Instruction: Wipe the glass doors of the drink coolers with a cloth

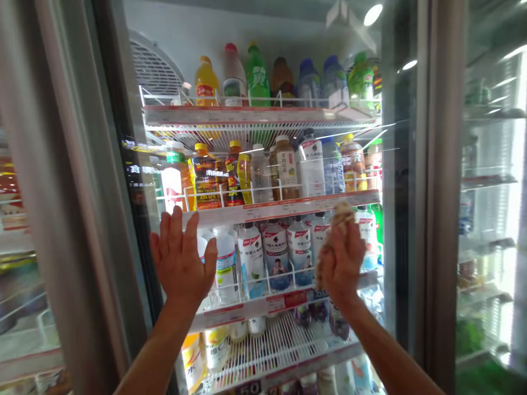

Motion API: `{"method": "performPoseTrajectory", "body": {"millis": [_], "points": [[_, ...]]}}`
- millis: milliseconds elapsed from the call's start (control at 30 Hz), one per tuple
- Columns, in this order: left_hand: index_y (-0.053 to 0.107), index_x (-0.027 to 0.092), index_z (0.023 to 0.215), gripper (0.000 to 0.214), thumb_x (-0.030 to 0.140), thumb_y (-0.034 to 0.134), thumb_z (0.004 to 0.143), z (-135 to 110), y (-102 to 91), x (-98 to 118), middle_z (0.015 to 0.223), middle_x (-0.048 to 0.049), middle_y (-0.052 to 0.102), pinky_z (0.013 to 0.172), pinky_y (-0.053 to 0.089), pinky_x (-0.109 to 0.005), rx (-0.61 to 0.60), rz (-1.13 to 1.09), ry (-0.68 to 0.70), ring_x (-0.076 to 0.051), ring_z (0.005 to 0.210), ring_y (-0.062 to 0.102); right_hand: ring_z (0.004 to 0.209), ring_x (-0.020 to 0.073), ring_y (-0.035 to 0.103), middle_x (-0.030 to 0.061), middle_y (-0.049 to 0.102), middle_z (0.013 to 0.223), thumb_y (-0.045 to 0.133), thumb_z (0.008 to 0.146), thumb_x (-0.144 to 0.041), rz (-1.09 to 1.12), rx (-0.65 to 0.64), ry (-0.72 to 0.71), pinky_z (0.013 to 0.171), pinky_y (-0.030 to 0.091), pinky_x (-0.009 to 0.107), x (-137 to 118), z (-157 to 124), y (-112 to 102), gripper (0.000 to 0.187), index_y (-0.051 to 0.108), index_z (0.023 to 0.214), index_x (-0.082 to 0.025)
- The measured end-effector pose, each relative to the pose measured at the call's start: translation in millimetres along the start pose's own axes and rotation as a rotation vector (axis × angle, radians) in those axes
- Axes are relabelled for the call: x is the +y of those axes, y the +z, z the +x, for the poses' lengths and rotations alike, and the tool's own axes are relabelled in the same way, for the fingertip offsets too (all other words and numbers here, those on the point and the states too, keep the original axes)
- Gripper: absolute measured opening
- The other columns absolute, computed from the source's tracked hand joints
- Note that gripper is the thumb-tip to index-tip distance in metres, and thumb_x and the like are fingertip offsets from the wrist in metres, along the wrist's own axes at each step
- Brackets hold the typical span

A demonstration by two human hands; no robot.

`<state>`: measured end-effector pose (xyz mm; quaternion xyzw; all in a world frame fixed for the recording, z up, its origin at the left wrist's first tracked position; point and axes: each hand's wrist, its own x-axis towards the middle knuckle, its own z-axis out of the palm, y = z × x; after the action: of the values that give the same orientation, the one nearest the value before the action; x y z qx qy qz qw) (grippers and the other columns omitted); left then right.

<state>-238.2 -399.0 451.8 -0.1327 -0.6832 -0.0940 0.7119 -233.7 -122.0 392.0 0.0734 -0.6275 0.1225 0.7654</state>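
My left hand (181,260) is raised with its fingers spread, palm toward the glass door (263,33) of a drinks fridge. Whether the palm touches the glass I cannot tell. To the right, my right hand (346,263) is closed on a crumpled beige cloth (325,263) held against or close to the glass, slightly blurred. Behind the door, white-labelled drink bottles (276,255) stand in a row between my hands. The right hand and cloth hide part of that row.
Metal door frames (440,164) run upright at the right and left (78,181). Wire shelves (263,211) carry several rows of bottles, among them a green bottle (258,77) on top. A round fan grille (152,66) sits at upper left. Ceiling lights (373,15) reflect in the glass.
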Motion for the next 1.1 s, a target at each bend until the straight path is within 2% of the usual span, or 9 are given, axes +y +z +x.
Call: {"method": "performPoseTrajectory", "body": {"millis": [133,367,467,600,667,800,867,933,1100], "points": [[0.031,0.02,0.139,0.058,0.032,0.049,0.085,1.7,-0.6,-1.6,0.147,-0.0108,0.029,0.113,0.015,-0.045,0.011,-0.012,0.006,-0.025,0.138,0.021,0.134,0.0255,0.03,0.0047,0.033,0.145,0.041,0.085,-0.02,0.19,-0.163,-0.282,0.112,0.015,0.051,-52.0,-29.3,2.6,0.05,0.039,0.135,-0.025],[0.029,0.02,0.14,0.056,0.03,0.045,0.087,-14.7,0.1,5.0,0.148,-0.0115,0.026,0.112,0.013,-0.047,-0.021,0.008,-0.037,-0.025,0.139,0.017,0.133,0.0303,0.03,0.0128,0.029,0.147,0.043,0.084,-0.016,-0.057,-0.023,0.049,0.104,0.024,0.058,50.7,-16.2,-20.5,0.051,0.04,0.134,-0.023],[0.024,0.021,0.142,0.058,0.029,0.044,0.088,-36.5,1.6,17.2,0.15,-0.0107,0.02,0.113,0.01,-0.048,-0.051,0.009,-0.082,-0.024,0.14,0.011,0.134,0.0317,0.028,0.0147,0.026,0.147,0.043,0.084,-0.016,-0.045,-0.09,0.043,0.103,0.026,0.058,45.9,-36.9,-28.8,0.054,0.036,0.137,-0.023],[0.019,0.024,0.143,0.062,0.028,0.046,0.087,-63.6,-0.8,32.4,0.152,-0.0087,0.016,0.113,0.009,-0.048,-0.105,-0.006,-0.115,-0.025,0.14,0.008,0.134,0.0275,0.029,0.0103,0.031,0.146,0.045,0.083,-0.014,0.12,-0.256,-0.195,0.108,0.022,0.054,18.5,-76.4,-39.1,0.054,0.038,0.135,-0.024],[0.018,0.025,0.143,0.063,0.027,0.046,0.087,-73.7,-3.4,37.4,0.152,-0.0078,0.015,0.113,0.01,-0.048,-0.128,-0.006,-0.118,-0.025,0.14,0.009,0.133,0.0293,0.032,0.0113,0.033,0.145,0.046,0.082,-0.015,0.09,-0.234,-0.205,0.107,0.022,0.057,38.2,-78.8,-44.3,0.049,0.044,0.13,-0.023],[0.016,0.025,0.143,0.063,0.024,0.045,0.087,-91.8,-7.1,49.0,0.152,-0.0072,0.013,0.113,0.01,-0.048,-0.157,0.009,-0.141,-0.024,0.14,0.008,0.127,0.0358,0.039,0.0174,0.033,0.144,0.044,0.083,-0.017,-0.156,-0.104,0.015,0.095,0.033,0.063,127.6,-56.4,-55.7,0.045,0.048,0.128,-0.018],[0.015,0.025,0.144,0.064,0.024,0.045,0.087,-101.5,-7.1,57.2,0.153,-0.0079,0.011,0.113,0.01,-0.048,-0.177,0.013,-0.162,-0.024,0.141,0.007,0.127,0.0374,0.038,0.0186,0.031,0.144,0.042,0.084,-0.019,-0.196,-0.074,0.091,0.093,0.035,0.064,152.7,-54.2,-60.1,0.047,0.046,0.13,-0.016],[0.013,0.023,0.144,0.065,0.024,0.046,0.087,-111.1,-6.3,65.1,0.153,-0.0095,0.01,0.113,0.009,-0.05,-0.193,0.014,-0.176,-0.025,0.141,0.006,0.129,0.038,0.034,0.0189,0.027,0.146,0.041,0.085,-0.02,-0.158,-0.1,0.08,0.094,0.034,0.064,144.0,-68.6,-63.7,0.048,0.043,0.132,-0.016],[0.014,0.017,0.144,0.066,0.024,0.046,0.087,-124.3,-5.1,72.4,0.152,-0.014,0.01,0.113,0.01,-0.052,-0.203,0.036,-0.154,-0.027,0.14,0.006,0.131,0.0279,0.036,0.0117,0.043,0.139,0.049,0.083,-0.017,0.125,-0.296,-0.12,0.107,0.026,0.053,46.0,-131.6,-68.3,0.034,0.056,0.116,-0.019]]}}
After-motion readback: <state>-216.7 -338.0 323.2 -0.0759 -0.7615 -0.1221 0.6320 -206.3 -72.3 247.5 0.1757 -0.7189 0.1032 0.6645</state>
